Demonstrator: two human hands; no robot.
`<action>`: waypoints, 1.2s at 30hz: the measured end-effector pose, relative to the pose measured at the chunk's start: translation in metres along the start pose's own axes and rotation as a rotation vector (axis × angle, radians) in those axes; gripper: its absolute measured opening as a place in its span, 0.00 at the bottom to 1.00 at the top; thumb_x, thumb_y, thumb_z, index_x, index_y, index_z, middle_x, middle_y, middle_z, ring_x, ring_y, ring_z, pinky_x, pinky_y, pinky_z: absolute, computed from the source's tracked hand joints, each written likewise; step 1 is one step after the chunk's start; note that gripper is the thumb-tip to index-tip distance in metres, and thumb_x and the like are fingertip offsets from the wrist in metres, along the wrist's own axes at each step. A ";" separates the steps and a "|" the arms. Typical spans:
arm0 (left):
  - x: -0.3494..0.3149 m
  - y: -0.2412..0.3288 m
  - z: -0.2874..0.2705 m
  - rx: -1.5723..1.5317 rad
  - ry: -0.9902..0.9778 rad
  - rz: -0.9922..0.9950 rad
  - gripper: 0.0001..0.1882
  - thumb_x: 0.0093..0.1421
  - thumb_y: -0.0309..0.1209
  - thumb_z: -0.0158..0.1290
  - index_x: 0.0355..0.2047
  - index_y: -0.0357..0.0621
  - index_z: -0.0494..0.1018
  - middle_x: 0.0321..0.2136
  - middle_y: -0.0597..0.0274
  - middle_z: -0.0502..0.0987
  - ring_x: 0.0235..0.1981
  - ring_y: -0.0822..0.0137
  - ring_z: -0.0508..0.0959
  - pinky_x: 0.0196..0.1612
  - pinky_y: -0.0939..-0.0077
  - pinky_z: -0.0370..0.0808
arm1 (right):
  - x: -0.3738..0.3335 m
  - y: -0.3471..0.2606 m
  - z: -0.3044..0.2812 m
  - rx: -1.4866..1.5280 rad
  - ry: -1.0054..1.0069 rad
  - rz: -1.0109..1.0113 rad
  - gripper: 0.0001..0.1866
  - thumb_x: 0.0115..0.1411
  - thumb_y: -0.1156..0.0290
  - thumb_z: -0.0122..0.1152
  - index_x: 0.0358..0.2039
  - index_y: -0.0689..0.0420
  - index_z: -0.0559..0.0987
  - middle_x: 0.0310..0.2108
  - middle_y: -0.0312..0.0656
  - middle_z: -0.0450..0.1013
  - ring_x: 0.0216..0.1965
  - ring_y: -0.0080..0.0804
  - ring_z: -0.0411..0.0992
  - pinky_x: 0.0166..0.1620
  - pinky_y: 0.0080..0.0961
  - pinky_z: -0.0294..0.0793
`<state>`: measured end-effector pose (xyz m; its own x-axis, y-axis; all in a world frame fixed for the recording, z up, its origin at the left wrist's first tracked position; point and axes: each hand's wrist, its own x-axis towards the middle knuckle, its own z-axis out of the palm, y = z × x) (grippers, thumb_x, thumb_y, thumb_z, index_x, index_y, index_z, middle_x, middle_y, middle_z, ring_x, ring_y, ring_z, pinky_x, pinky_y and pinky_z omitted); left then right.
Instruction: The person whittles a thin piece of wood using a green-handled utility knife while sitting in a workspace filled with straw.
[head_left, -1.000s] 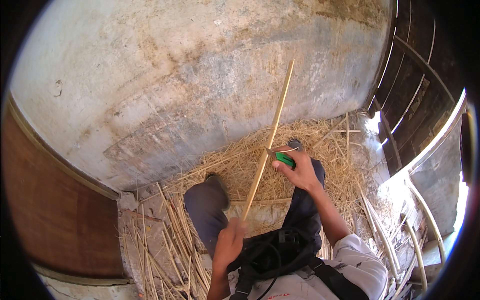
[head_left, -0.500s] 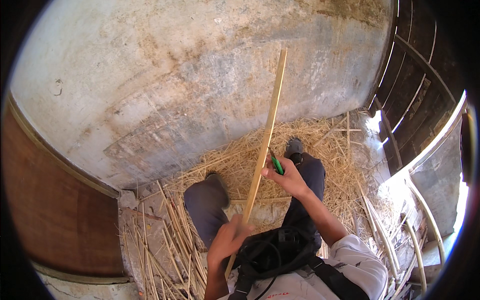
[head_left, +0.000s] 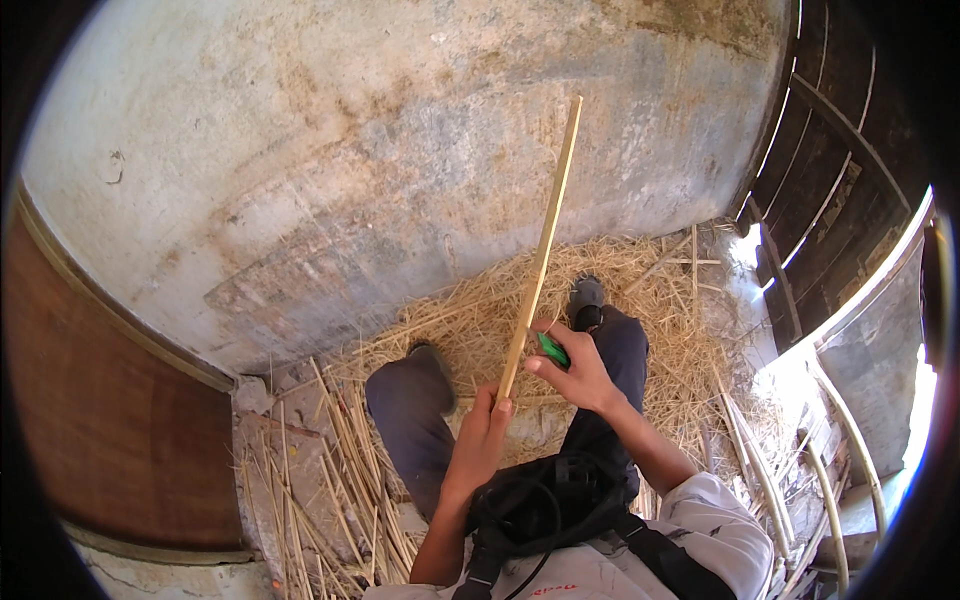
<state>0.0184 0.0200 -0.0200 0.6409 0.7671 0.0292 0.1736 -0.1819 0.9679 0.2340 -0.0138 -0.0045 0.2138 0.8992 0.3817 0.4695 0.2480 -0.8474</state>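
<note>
A long, pale bamboo strip (head_left: 552,215) stands slanted in front of me, its far end up against the view of the wall. Around its lower part my left hand (head_left: 480,440) is closed. My right hand (head_left: 578,368) grips a green-handled knife (head_left: 551,349) beside the strip, a little above the left hand. Fingers of that hand come close to the strip's side; whether they touch it I cannot tell. The knife's blade is mostly hidden.
Straw-like shavings (head_left: 490,325) cover the floor between and beyond my feet. Split strips (head_left: 365,480) lie heaped at the left, and longer poles (head_left: 825,490) at the right. A stained wall (head_left: 380,180) rises ahead; a brown door panel (head_left: 110,400) is on the left.
My left hand has moved up the strip, and the strip's lower end no longer shows below it. My right hand has shifted slightly down, with the knife turned.
</note>
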 end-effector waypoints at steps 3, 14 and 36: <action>-0.003 0.006 0.001 0.064 0.065 0.013 0.20 0.77 0.43 0.42 0.54 0.38 0.69 0.29 0.58 0.72 0.29 0.67 0.72 0.35 0.67 0.68 | -0.006 0.003 -0.004 -0.159 0.019 -0.213 0.20 0.65 0.61 0.68 0.50 0.63 0.78 0.30 0.44 0.75 0.27 0.38 0.75 0.32 0.32 0.73; -0.021 0.023 -0.007 0.151 0.111 -0.008 0.19 0.76 0.42 0.42 0.52 0.37 0.70 0.27 0.49 0.75 0.29 0.56 0.77 0.36 0.61 0.71 | -0.005 -0.005 -0.004 -0.485 0.107 -0.351 0.15 0.61 0.60 0.71 0.41 0.58 0.84 0.34 0.42 0.82 0.29 0.41 0.81 0.33 0.33 0.76; -0.061 0.013 -0.007 0.394 0.035 -0.115 0.15 0.76 0.36 0.42 0.50 0.35 0.67 0.27 0.31 0.75 0.34 0.29 0.77 0.36 0.40 0.70 | 0.036 0.014 -0.050 -0.577 0.447 0.058 0.16 0.68 0.52 0.63 0.40 0.52 0.86 0.22 0.46 0.78 0.23 0.44 0.77 0.26 0.35 0.71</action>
<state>-0.0242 -0.0249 -0.0078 0.5763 0.8151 -0.0584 0.5197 -0.3105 0.7959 0.2914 0.0039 0.0162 0.5233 0.6415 0.5610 0.7971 -0.1357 -0.5884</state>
